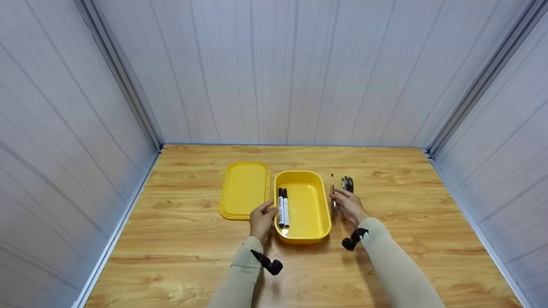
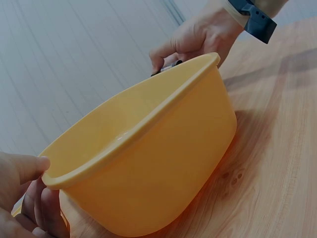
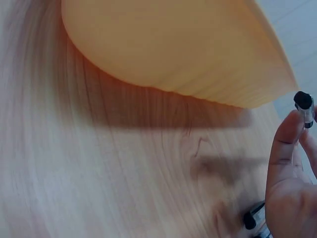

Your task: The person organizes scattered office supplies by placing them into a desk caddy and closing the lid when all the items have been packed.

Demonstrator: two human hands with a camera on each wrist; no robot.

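A yellow plastic box (image 1: pixel 301 238) stands without its lid on the table, with two white markers (image 1: pixel 286 211) with black ends lying along its left side inside. My left hand (image 1: pixel 262 220) pinches the box's left rim, thumb over the edge and fingers beneath it, as the left wrist view shows. Just outside the right wall, my right hand (image 1: pixel 349 207) holds a slim clear pen (image 3: pixel 304 101) with a black end between thumb and fingers. Beyond that hand lie several black and clear pens (image 1: pixel 349 185), partly covered by it in the right wrist view.
The flat yellow lid (image 1: pixel 246 190) lies left of the box, close to its rim. All this is on a wood-grain table (image 1: pixel 180 256), enclosed by pale panel walls (image 1: pixel 291 77) at the back and both sides.
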